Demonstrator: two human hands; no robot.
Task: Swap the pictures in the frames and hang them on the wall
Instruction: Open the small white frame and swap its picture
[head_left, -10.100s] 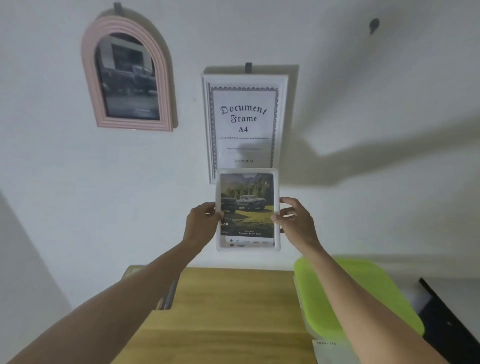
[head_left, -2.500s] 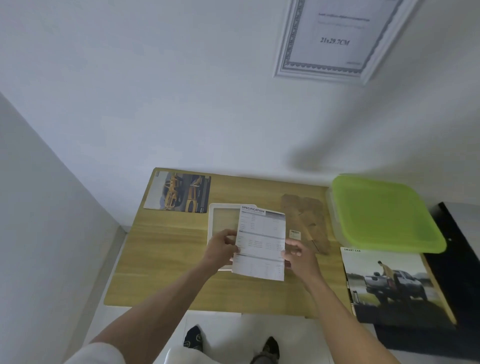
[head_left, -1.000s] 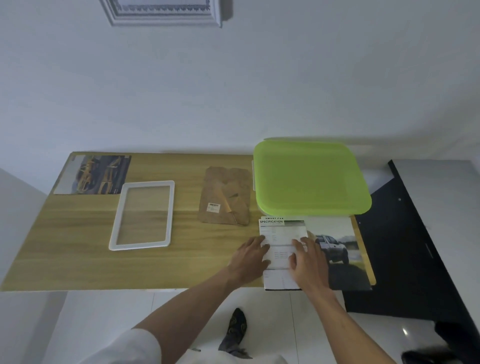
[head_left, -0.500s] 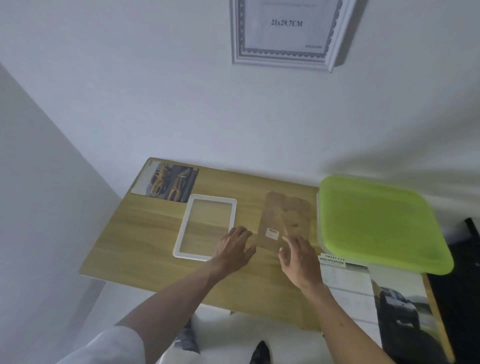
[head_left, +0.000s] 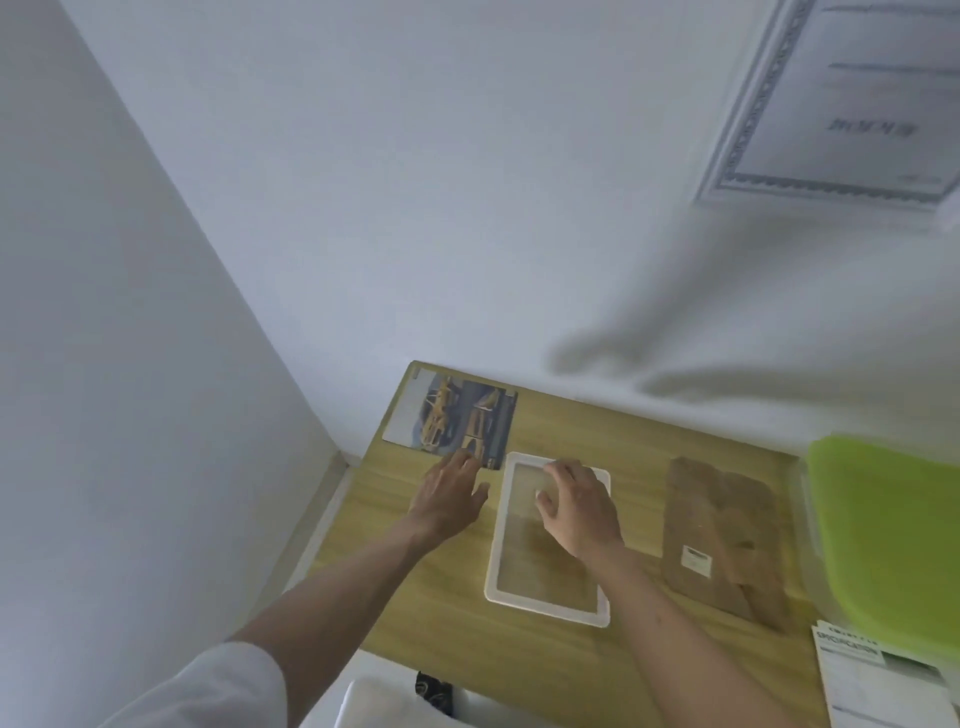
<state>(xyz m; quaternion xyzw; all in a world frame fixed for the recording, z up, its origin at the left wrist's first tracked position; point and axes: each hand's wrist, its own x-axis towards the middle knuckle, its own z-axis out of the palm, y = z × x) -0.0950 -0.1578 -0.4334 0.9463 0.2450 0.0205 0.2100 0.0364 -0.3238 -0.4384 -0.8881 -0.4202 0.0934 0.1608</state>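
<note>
A wooden counter (head_left: 639, 441) fills the lower right of the frame, with a large framed document (head_left: 852, 98) on the wall at the upper right and a green-lidded box (head_left: 893, 530) at the right edge. At the lower middle an empty white picture frame (head_left: 501, 545) lies flat on the counter, a brown backing board (head_left: 727, 535) to its right and a yellow-car picture (head_left: 452, 415) just above and left of it. The right hand (head_left: 579, 506) is over the frame's upper part with fingers loosely spread, holding nothing, and the left hand (head_left: 449, 496) reaches with straight fingers to the car picture's lower edge, gripping nothing.
</note>
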